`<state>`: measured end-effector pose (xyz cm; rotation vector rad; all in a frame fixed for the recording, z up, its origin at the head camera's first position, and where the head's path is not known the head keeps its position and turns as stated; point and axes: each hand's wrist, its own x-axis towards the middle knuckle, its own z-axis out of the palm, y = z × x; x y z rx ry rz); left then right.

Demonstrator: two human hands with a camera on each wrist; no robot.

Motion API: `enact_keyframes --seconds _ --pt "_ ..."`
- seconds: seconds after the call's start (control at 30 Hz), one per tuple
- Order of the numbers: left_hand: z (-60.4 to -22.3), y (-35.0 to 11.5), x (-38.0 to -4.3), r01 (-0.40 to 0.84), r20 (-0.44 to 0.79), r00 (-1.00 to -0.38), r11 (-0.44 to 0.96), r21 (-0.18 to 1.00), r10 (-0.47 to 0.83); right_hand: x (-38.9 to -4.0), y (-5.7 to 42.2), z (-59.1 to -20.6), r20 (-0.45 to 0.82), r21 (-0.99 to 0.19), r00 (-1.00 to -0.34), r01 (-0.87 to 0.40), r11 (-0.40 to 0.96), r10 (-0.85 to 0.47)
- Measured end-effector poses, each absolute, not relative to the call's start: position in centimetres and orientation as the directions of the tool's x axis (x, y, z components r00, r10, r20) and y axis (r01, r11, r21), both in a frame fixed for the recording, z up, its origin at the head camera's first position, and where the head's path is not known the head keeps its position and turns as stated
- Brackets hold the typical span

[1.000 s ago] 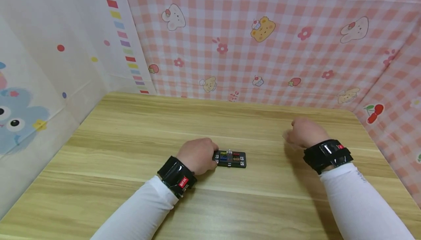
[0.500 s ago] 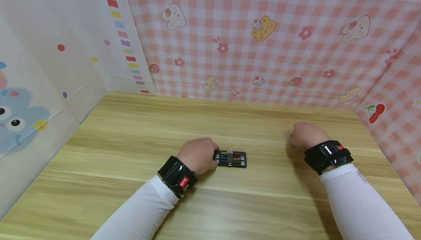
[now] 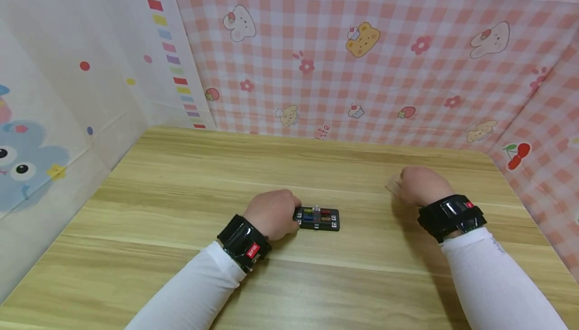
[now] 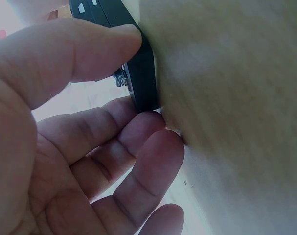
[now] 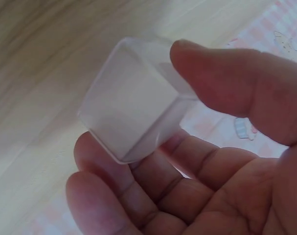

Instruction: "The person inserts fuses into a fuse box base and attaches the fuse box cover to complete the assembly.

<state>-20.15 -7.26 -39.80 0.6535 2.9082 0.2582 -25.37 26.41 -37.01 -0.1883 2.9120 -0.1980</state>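
Observation:
A small black fuse block (image 3: 333,214) lies flat on the wooden table, with yellow, blue, red and orange fuses and metal terminals on top. My left hand (image 3: 273,214) pinches its left end. In the left wrist view the thumb (image 4: 106,51) presses on the block's black body (image 4: 144,83), with fingertips at its other side. Well to the right, my right hand (image 3: 425,185) holds a clear plastic cover (image 3: 392,185) above the table. Seen from the right wrist, this clear box-shaped cover (image 5: 133,98) sits between thumb and fingers, tilted.
The wood-grain table (image 3: 203,164) meets a pink checked cloth wall (image 3: 316,89) at the back. A white patterned cloth (image 3: 108,84) hangs on the left, and more checked cloth stands at the right edge. Black bands (image 3: 244,243) wrap both wrists.
My right hand has shifted slightly and turned the clear cover, which now shows a little more past the fingers. The left hand and fuse block stay in place.

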Motion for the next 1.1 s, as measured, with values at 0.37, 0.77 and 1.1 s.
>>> enact_keyframes --seconds 0.37,0.77,1.1 --pt "-39.8 -7.2 -20.1 0.407 -0.108 -0.895 0.891 0.2 0.433 -24.4 24.8 -36.0 -0.163 -0.186 -0.972 -0.137 0.973 -0.168" --pt "-39.9 -7.2 -20.2 0.407 -0.103 -0.895 0.891 0.202 0.433 -23.5 22.3 -35.3 -0.157 -0.189 -0.956 -0.219 0.957 -0.25" --pt "-39.9 -7.3 -20.2 0.407 -0.103 -0.896 0.891 0.203 0.433 -22.3 20.2 -34.9 -0.148 -0.207 -0.946 -0.255 0.945 -0.288"
